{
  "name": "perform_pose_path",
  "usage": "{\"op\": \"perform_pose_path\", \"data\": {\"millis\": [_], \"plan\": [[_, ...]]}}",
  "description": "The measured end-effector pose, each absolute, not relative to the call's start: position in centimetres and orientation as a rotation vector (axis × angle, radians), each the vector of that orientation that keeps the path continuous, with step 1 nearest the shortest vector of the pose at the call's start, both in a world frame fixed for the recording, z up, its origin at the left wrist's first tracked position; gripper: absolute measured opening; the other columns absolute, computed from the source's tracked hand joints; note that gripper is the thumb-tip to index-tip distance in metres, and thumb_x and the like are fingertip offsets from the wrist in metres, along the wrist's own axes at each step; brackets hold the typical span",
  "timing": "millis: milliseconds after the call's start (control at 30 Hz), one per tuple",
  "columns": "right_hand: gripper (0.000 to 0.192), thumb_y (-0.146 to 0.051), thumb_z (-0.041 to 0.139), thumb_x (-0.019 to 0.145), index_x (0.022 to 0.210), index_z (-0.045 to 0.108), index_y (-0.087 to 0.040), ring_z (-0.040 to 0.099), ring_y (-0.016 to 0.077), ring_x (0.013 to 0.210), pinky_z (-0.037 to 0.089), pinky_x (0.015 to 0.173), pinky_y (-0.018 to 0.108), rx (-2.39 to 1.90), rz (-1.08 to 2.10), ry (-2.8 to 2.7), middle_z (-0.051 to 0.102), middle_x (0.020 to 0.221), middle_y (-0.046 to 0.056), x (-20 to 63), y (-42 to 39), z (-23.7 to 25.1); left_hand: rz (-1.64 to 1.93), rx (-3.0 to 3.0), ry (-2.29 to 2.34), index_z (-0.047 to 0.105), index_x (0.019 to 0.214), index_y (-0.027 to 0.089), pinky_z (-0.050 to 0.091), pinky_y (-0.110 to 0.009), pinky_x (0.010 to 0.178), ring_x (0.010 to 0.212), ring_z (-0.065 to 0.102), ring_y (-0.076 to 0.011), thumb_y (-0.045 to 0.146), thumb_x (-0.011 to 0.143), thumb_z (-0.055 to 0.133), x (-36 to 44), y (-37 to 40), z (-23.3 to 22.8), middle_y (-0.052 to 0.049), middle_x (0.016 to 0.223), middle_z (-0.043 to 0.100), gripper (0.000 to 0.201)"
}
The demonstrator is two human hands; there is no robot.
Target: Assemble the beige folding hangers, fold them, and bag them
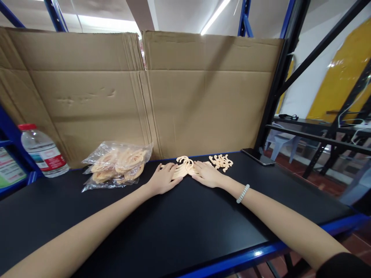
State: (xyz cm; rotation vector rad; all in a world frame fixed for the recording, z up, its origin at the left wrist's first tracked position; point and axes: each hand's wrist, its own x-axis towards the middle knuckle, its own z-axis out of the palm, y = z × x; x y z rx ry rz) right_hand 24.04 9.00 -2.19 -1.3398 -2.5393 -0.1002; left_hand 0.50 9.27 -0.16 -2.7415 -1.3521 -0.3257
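Near the back of the black table, my left hand (165, 178) lies palm down over the left side of a pile of pale peach curved pieces (185, 170). Its fingers stretch forward and its thumb points right along the pile's front edge. From the right, my right hand (209, 174) rests flat on the same pile, fingers extended toward the left hand. Hook-like curved ends show between the two hands; the parts under the palms are hidden. Just beyond my right hand lies a small heap of peach curved pieces (222, 161), apart from the pile.
Clear plastic bags (116, 166) of peach ring-like pieces lie left of my hands. A water bottle (43, 152) with a red cap stands farther left. A dark phone (257, 157) lies at the back right. Cardboard sheets (208, 100) wall the table's back; a blue rail (232, 262) edges its front.
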Motion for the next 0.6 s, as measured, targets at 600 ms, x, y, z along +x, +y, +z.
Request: {"op": "perform_pose_path", "data": {"millis": [600], "plan": [[0.055, -0.045, 0.036, 0.096, 0.129, 0.054, -0.006, 0.043, 0.0304, 0.13, 0.03, 0.11, 0.047, -1.308, -0.185, -2.32, 0.053, 0.135, 0.018, 24.7, 9.5, -2.7, -0.619, -2.59, -1.047, 0.056, 0.114, 0.015, 0.036, -0.051, 0.104, 0.117, 0.052, -0.029, 0.022, 0.088, 0.044, -1.2, 5.9, -1.4, -0.014, 0.123, 0.058, 0.029]]}}
